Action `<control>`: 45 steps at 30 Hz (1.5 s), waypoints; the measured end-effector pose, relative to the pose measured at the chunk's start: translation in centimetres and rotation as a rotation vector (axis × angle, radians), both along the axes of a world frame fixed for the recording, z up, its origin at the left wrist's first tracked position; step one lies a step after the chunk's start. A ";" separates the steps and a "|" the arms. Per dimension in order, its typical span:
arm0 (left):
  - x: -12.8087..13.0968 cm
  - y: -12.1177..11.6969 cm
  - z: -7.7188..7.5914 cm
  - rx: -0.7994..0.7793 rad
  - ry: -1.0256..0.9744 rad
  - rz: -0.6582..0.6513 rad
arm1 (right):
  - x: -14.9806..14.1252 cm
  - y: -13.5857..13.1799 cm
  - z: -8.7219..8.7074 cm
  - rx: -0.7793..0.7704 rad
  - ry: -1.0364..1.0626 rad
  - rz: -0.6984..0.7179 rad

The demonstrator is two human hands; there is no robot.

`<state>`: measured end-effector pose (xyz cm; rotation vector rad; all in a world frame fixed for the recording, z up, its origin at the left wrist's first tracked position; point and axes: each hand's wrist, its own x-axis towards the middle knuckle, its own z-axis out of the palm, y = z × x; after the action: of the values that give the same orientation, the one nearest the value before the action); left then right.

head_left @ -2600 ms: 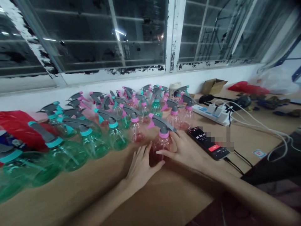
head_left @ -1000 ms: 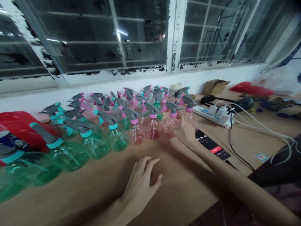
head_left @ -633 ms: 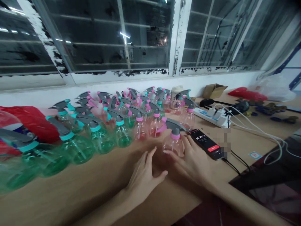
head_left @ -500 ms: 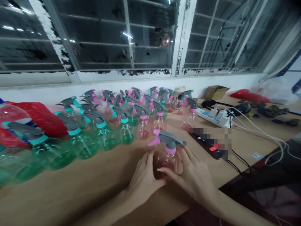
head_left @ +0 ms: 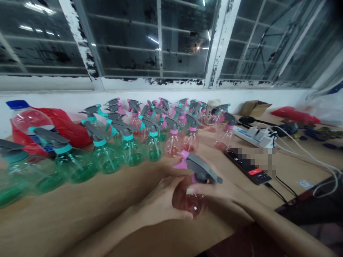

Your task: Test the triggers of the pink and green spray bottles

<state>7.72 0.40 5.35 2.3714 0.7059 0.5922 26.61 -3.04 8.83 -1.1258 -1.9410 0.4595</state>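
A pink spray bottle (head_left: 195, 204) with a grey trigger head and pink nozzle is gripped between my two hands near the front of the table. My left hand (head_left: 163, 200) is closed around the left side of its round body. On the other side, my right hand (head_left: 214, 191) grips it just below the collar, thumb across the front; its other fingers are mostly hidden behind the bottle. The bottle leans a little. Beyond it stand several similar bottles, among them a pink one (head_left: 190, 139) and a green one (head_left: 132, 152) with a turquoise collar.
A phone (head_left: 248, 167) with a cable lies to the right, before a white power strip (head_left: 253, 137). At the left stand a large blue-capped bottle (head_left: 29, 119) and a red bag (head_left: 69, 128). A cardboard box (head_left: 254, 108) sits by the wall under the windows.
My right hand took a pink spray bottle from the front row and brought it to my left hand. Both hands now grip it, and it has tilted. The view has shifted left.
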 end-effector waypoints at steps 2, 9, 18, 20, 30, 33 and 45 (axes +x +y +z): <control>0.0 0.4 0.6 0.009 0.005 -0.078 | -0.9 0.5 0.2 -0.071 0.156 0.068; -2.0 1.3 -2.3 0.176 0.165 0.022 | -2.2 1.7 -0.7 -0.048 0.229 0.005; -4.8 1.6 -5.5 0.366 0.340 0.130 | -2.0 2.6 -1.0 -0.030 0.184 0.036; -4.8 1.6 -5.6 0.386 0.346 0.132 | -2.0 2.9 -1.2 -0.040 0.199 0.033; -5.0 1.6 -6.0 0.448 0.386 0.124 | -2.1 3.6 -1.3 -0.127 0.360 0.128; -4.9 1.5 -5.9 0.441 0.405 0.124 | -2.2 3.7 -1.5 -0.110 0.379 0.154; -4.8 1.5 -5.6 0.442 0.426 0.129 | -2.3 3.7 -1.5 -0.087 0.385 0.145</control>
<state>2.93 1.95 -0.22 2.9262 1.0018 0.3145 24.32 0.68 7.30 -0.8765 -1.6796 0.7851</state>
